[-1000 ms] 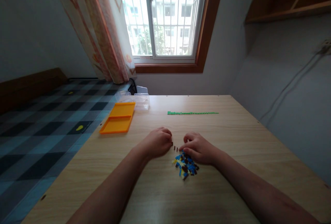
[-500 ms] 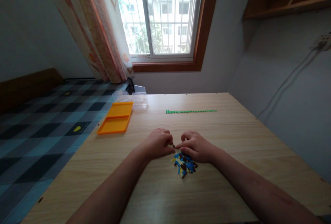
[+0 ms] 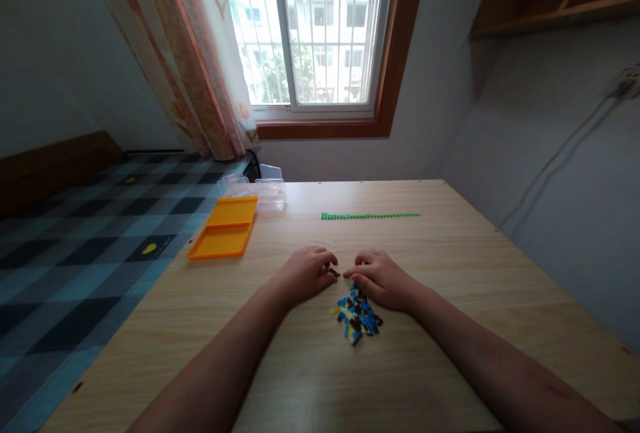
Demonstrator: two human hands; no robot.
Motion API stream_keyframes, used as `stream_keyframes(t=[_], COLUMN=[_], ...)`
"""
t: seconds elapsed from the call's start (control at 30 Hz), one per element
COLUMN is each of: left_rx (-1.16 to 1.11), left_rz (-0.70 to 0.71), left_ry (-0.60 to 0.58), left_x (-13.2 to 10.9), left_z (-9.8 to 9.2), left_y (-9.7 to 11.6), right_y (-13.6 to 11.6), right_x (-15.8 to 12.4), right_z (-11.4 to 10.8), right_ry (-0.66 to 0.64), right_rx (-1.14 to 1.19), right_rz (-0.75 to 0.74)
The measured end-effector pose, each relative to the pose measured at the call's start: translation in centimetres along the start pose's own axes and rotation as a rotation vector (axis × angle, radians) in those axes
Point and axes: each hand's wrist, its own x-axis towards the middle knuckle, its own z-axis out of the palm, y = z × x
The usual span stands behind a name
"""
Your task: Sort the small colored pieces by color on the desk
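My left hand [image 3: 309,275] rests low over the wooden table, its thumb and index finger closed around small dark brown building bricks [image 3: 335,273]. Facing it from the right is my right hand [image 3: 381,279]. Its index finger is stretched toward the brown bricks, the thumb lies a little apart below, and I see nothing held there. Just below the fingertips spreads a loose pile of tiny blue, yellow and brown bricks [image 3: 359,316]. The right thumb is close to the pile's upper edge.
A long row of small green bricks [image 3: 370,216] lies across the table's far part. At the far left are an orange two-part tray [image 3: 223,226] and clear plastic boxes [image 3: 270,194]. A bed with a checked cover [image 3: 100,239] adjoins the table's left side.
Both hands have shifted slightly away from the pile, uncovering its upper part. The brown bricks have moved a little farther up with the left fingers. A small gap now separates the fingertips.
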Motion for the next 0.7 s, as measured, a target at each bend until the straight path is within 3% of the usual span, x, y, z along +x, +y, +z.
stream_keyframes(t=[0.2,0.53,0.7], left_rx=[-0.011,-0.052,-0.06], left_rz=[0.043,0.014,0.003], left_ry=[-0.001,0.029,0.036], left_x=[0.2,0.5,0.7], left_z=[0.4,1.0,1.0], left_y=[0.0,-0.6,-1.0], right_y=[0.4,0.2,0.3], right_x=[-0.4,-1.2,-1.3], right_z=[-1.2,-2.0,-2.1], right_ry=[0.045,-0.099,-0.157], right_rx=[0.107,0.323,0.326], right_rz=[0.058,0.045,0.06])
